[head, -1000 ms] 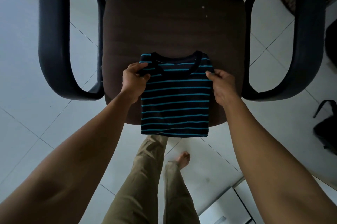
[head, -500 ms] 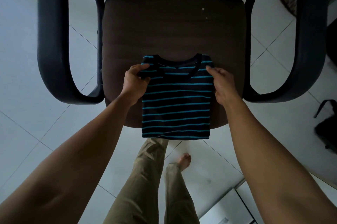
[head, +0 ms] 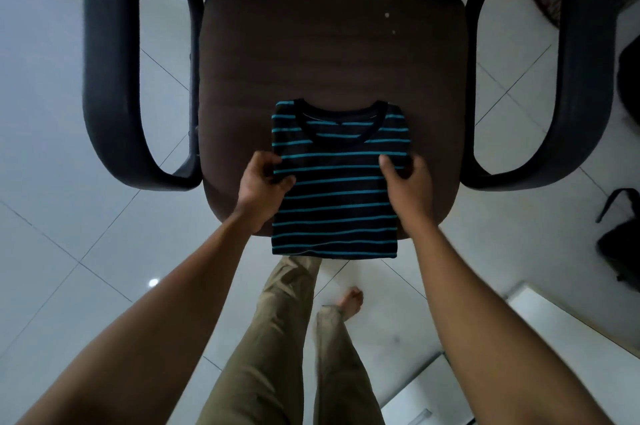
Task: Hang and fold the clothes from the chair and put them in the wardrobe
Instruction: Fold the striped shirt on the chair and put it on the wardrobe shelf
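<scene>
1. Folded striped T-shirt (head: 341, 178), black with teal bands, lies on the brown chair seat (head: 329, 54), collar away from the person, hem overhanging the front edge.
2. Left hand (head: 265, 184) pinches its left edge.
3. Right hand (head: 407, 182) grips its right edge, thumb on top.

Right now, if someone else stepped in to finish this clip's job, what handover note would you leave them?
Hands: the left hand grips the left edge of the striped T-shirt; the right hand grips its right edge.
Things: the T-shirt lies folded at the front of the chair seat, collar away from the person, lower edge hanging past the seat's front.
Done: this shirt is folded.
Left: carry it to the wardrobe, which is not in view.
</scene>
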Tool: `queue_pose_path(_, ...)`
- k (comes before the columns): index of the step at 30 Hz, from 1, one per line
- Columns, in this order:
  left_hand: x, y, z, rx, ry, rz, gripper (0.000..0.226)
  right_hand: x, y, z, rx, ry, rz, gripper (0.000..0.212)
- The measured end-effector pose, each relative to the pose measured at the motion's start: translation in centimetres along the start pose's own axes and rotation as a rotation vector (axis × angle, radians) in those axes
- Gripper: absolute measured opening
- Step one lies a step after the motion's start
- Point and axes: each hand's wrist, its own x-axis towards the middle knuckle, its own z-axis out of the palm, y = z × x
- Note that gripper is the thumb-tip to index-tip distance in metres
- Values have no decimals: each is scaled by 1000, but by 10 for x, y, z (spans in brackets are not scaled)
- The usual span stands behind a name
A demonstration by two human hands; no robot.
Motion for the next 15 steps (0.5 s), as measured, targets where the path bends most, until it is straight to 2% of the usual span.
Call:
queue_pose_path(4,-18,-22,3,-35,-120,-92,18,-26,29,6,-41,-128,21,67)
queue_pose_path(9,-16,-13,1,-1,-226,-128,16,-17,31,1,-48,-224,76,77)
queue_pose_path(15,-14,1,1,-15,-305,-273,25,-26,33,-2,66,-171,57,81)
